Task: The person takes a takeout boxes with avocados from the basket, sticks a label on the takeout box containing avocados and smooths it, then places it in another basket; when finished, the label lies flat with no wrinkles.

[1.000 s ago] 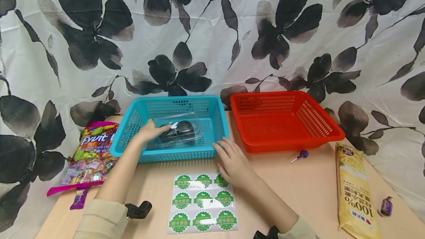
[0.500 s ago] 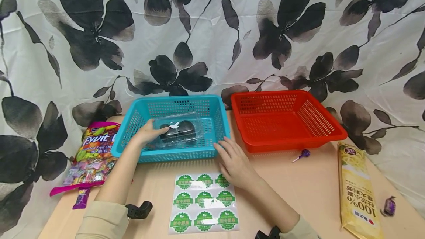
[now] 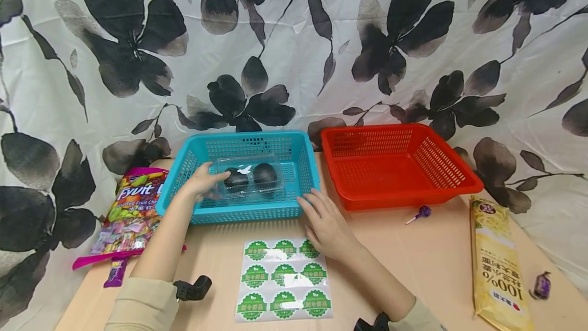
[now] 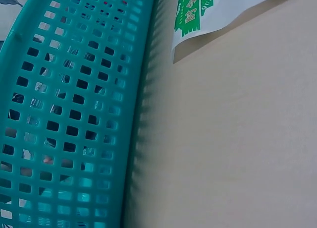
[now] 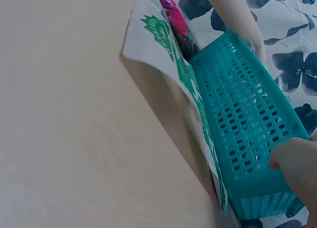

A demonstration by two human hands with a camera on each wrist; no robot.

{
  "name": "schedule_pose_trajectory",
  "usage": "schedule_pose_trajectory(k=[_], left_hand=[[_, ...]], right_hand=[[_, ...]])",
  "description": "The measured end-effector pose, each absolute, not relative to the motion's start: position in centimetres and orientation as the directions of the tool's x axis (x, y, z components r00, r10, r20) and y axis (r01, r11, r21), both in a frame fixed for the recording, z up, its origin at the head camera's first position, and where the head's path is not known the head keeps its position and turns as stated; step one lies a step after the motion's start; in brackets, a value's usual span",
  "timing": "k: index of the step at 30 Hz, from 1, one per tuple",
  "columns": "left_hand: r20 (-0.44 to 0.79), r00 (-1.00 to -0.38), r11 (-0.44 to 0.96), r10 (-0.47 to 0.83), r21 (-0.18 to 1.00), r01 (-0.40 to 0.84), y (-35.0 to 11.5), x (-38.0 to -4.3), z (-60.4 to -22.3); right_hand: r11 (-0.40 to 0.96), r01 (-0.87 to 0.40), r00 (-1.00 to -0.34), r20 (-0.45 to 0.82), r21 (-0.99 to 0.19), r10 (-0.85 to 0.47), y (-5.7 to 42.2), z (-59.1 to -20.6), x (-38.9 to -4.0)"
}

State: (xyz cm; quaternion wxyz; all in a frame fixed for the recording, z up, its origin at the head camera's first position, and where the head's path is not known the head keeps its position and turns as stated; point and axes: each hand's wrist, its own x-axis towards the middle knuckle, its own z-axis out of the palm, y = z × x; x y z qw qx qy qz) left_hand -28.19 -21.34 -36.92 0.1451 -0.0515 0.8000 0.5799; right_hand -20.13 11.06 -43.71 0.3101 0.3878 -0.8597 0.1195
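Observation:
My left hand (image 3: 202,182) reaches into the blue basket (image 3: 248,212) and grips the left end of a clear plastic box (image 3: 249,193), thumb over its lid. Two dark round things (image 3: 265,173) lie inside the box, with a white mark on the lid between them. The other left fingers are mostly hidden behind the box. My right hand (image 3: 327,225) rests its fingertips on the basket's front right corner, fingers loosely extended. In the right wrist view, the right thumb (image 5: 285,156) lies against the basket's outer wall.
A red basket (image 3: 399,201) stands to the right. Before the blue basket lies a sheet of green round stickers (image 3: 284,282). A fruit candy bag (image 3: 130,213) and purple candy (image 3: 116,272) lie left; a lollipop (image 3: 423,212), yellow pasta pack (image 3: 498,269) and wrapped candy (image 3: 542,286) lie right.
The plastic box has shifted slightly right in the blue basket with my left hand, and the dark round things show more fully. My right hand stays at the basket's corner.

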Motion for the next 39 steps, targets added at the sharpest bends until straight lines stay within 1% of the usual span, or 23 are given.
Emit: schedule_pose_trajectory(k=[7,11,15,18,21,25,28,33,39], left_hand=[[-0.344,-0.928,0.234,0.142,0.923,-0.307,-21.6,-28.2,-36.8],[-0.346,-0.921,0.206,0.180,0.929,-0.309,-21.9,-28.3,-36.9],[-0.328,-0.928,0.205,0.178,0.935,-0.291,-21.8,-28.4,-37.1],[-0.307,-0.938,0.215,0.160,0.938,-0.271,-21.7,-28.4,-37.2],[-0.295,-0.944,0.227,0.146,0.939,-0.258,-21.7,-28.4,-37.4],[-0.283,-0.948,0.233,0.149,0.941,-0.244,-21.8,-28.4,-37.6],[-0.267,-0.953,0.250,0.140,0.941,-0.227,-21.8,-28.3,-37.6],[-0.236,-0.964,0.322,0.123,0.928,-0.186,-21.7,-28.3,-37.5],[-0.202,-0.974,0.474,0.103,0.871,-0.131,-21.7,-28.3,-37.7]], right_hand=[[0.672,-0.740,-0.508,0.629,0.031,-0.588,11.1,-44.0,-20.2],[0.674,-0.738,-0.510,0.637,0.021,-0.578,10.9,-44.0,-20.2],[0.679,-0.734,-0.513,0.652,0.004,-0.558,10.6,-43.8,-20.1],[0.662,-0.748,-0.520,0.659,-0.043,-0.544,10.5,-43.1,-19.9],[0.623,-0.773,-0.543,0.629,-0.117,-0.556,10.4,-42.0,-19.8],[0.527,-0.792,-0.603,0.529,-0.308,-0.597,9.9,-39.6,-19.7],[0.465,-0.779,-0.626,0.481,-0.420,-0.614,9.2,-37.7,-20.0],[0.481,-0.765,-0.643,0.452,-0.428,-0.619,7.6,-36.2,-21.9],[0.523,-0.697,-0.707,0.351,-0.490,-0.613,6.0,-36.2,-24.7]])
